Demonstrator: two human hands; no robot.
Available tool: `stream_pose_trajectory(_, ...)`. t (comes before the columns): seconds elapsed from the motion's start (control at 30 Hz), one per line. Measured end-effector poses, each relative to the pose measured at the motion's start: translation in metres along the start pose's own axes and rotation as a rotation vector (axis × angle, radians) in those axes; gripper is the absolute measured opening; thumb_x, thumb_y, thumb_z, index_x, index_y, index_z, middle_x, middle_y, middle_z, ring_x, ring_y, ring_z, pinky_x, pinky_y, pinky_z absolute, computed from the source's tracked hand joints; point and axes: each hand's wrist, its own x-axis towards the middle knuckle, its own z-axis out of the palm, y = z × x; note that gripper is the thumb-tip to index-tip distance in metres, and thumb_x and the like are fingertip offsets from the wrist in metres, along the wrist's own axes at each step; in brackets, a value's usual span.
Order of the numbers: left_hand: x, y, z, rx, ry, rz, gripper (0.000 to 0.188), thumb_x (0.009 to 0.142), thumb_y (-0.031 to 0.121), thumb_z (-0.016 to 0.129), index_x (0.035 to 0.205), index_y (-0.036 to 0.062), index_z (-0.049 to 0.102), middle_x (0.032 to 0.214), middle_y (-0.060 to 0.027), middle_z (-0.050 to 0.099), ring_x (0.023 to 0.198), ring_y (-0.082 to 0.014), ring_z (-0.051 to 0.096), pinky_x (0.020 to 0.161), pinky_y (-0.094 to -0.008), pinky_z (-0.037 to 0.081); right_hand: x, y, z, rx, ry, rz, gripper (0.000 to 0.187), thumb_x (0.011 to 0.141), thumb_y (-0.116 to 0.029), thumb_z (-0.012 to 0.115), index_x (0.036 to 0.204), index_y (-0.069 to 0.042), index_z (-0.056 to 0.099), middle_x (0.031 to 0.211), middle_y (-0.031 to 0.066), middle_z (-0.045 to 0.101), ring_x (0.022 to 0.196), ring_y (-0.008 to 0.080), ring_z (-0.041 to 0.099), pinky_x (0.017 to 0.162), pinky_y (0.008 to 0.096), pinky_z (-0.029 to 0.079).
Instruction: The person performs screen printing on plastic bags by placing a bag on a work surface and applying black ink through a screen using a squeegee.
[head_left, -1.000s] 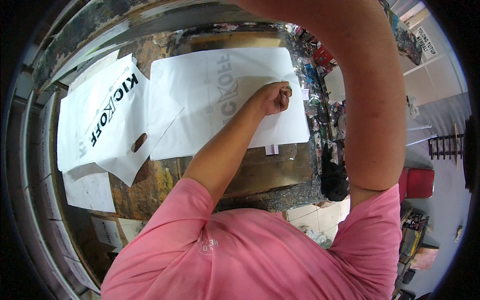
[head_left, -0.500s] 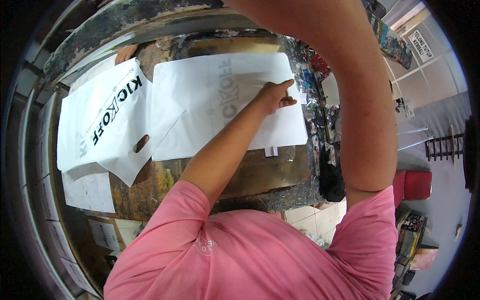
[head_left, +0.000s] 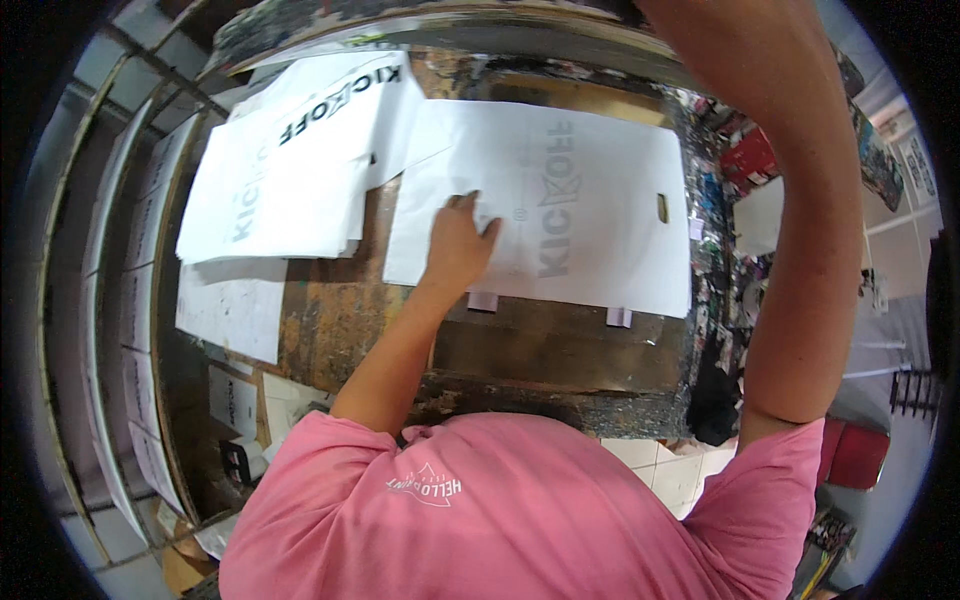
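Nearest, the wearer's pink T-shirt fills the lower part, with pale floor tiles showing between it and the right sleeve. Just beyond runs the near edge of a worn, paint-stained bench. A smooth brown panel lies toward that edge, and two small pale tabs stick out from under the near side of a white plastic bag.

The bag lies flat over the middle of the bench, its handle slot toward the right edge, grey mirrored lettering faint through its surface. The left hand is palm down over the bag's left part, fingers loosely spread and grasping nothing that shows. The right forearm rises past the bench's right edge and out at the top; the right hand is outside the picture, so its grip cannot be told.

Toward the near left corner, a white sheet juts from beneath a pile of white bags, which reaches toward the far left corner; black lettering marks the top one. By the right edge are a black cloth and, farther up, a red box. A paint-crusted frame spans the far edge.
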Motion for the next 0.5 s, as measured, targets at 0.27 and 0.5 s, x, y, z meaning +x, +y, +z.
stream_pose_trajectory(0.27, 0.051, -0.097, -0.038, 0.32, -0.104, -0.445, 0.083, 0.069, 0.035, 0.086, 0.128, -0.0137, 0.055, 0.113, -0.0302, 0.067, 0.106, -0.0417, 0.066, 0.093, -0.045, 0.054, 0.007, -0.021, -0.001, 0.071, -0.134, 0.103, 0.043, 0.102, -0.042, 0.042, 0.077, -0.01, 0.058, 0.062, -0.0009, 0.05, 0.057, 0.0111, 0.041, 0.052, 0.0275, 0.038)
stream_pose_trajectory(0.5, 0.082, -0.135, -0.036, 0.076, -0.263, -0.424, 0.068, 0.07, 0.035, 0.086, 0.113, -0.0132, 0.067, 0.104, -0.0276, 0.072, 0.095, -0.0401, 0.071, 0.083, -0.0444, 0.056, 0.014, 0.011, -0.005, 0.089, -0.214, 0.011, 0.051, 0.103, -0.047, 0.04, 0.074, -0.009, 0.059, 0.062, 0.0002, 0.051, 0.057, 0.0122, 0.044, 0.053, 0.0312, 0.039)
